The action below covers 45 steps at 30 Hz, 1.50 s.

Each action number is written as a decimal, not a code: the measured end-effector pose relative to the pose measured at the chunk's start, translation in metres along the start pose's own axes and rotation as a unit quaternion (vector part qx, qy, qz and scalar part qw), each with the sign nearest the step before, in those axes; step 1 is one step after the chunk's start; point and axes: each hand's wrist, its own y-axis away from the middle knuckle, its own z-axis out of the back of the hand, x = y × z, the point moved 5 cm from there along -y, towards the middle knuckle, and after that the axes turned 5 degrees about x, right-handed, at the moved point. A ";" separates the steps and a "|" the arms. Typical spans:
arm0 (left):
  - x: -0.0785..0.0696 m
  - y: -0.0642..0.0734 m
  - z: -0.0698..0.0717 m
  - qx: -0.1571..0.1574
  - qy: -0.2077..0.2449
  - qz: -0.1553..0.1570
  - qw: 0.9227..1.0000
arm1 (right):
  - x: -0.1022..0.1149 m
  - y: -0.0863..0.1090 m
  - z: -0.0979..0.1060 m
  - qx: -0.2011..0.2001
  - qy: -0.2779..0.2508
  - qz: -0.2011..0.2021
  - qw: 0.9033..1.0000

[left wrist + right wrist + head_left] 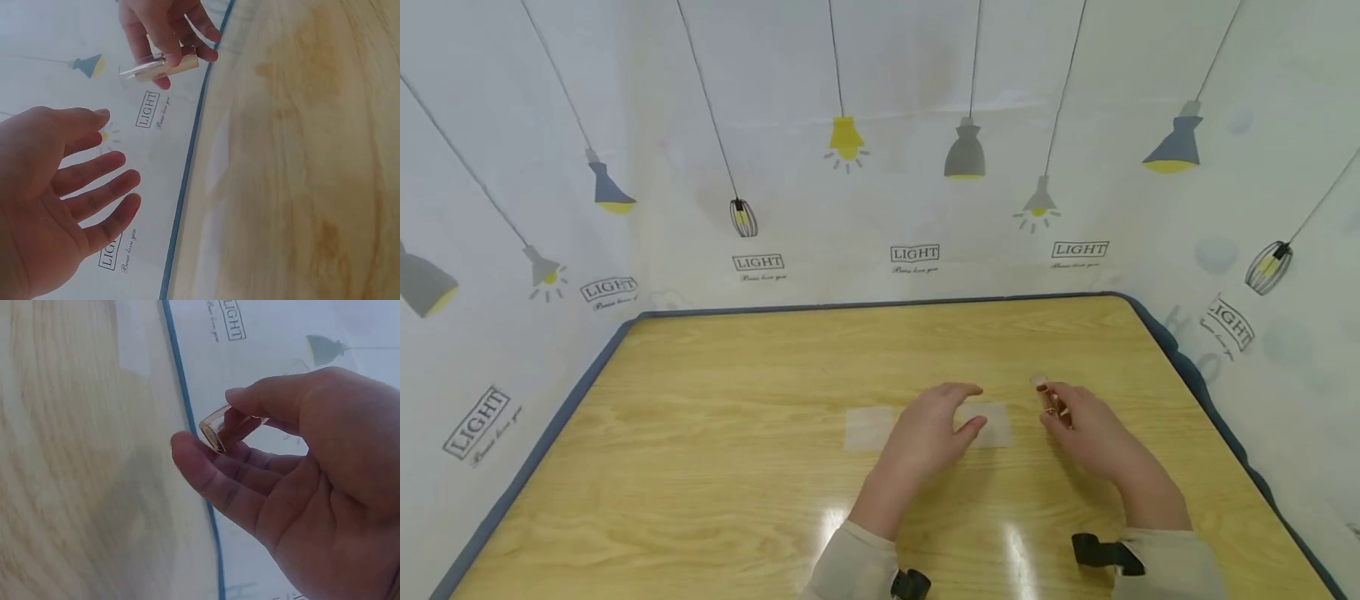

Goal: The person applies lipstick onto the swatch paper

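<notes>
Between the thumb and fingers of my right hand (1093, 433) is a small clear tube with a gold-toned section (189, 56). It is held above the tabletop, right of the pale patches. In the right wrist view the thumb presses on the side of the tube (214, 430), whose clear end points toward the table; the fingers cover part of it. My left hand (925, 429) is over the table, left of the right hand and apart from it. The left wrist view shows that hand (56, 181) with a bare palm, fingers spread and loosely bent.
Two pale, see-through rectangles (868, 428) lie on the wooden table (715, 400), the right one (997, 425) partly behind the left hand. A dark blue edging (880, 305) runs around the table, against walls (850, 208) printed with lamps.
</notes>
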 end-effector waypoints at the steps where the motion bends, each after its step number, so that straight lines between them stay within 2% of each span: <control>1: 0.001 0.001 0.001 0.000 0.022 0.005 1.000 | 0.006 0.001 0.000 0.002 0.005 0.006 1.000; 6: 0.003 0.006 0.007 0.006 0.108 0.014 0.994 | 0.031 0.004 0.000 0.015 0.000 0.017 1.000; 10: 0.009 0.014 0.012 0.003 0.170 0.026 0.985 | 0.054 0.007 0.001 0.011 -0.011 0.039 0.999; 13: 0.016 0.020 0.018 -0.015 0.205 0.023 0.978 | 0.074 0.009 0.003 -0.005 -0.013 0.072 0.997; 19: 0.027 0.029 0.037 -0.072 0.254 -0.022 0.964 | 0.106 0.012 0.005 -0.045 -0.004 0.151 0.988; 22: 0.032 0.034 0.047 -0.093 0.280 -0.030 0.955 | 0.116 0.011 0.004 -0.060 0.000 0.181 0.982; 26: 0.037 0.041 0.053 -0.101 0.305 -0.038 0.946 | 0.129 0.012 0.001 -0.082 0.002 0.231 0.970; 31: 0.040 0.048 0.058 -0.100 0.325 -0.045 0.939 | 0.148 0.014 -0.005 -0.104 0.009 0.297 0.949; 38: 0.046 0.054 0.058 -0.097 0.349 -0.041 0.931 | 0.154 0.018 -0.009 -0.153 0.001 0.351 0.924; 45: 0.051 0.055 0.058 -0.088 0.366 -0.037 0.926 | 0.153 0.018 -0.011 -0.165 -0.020 0.389 0.906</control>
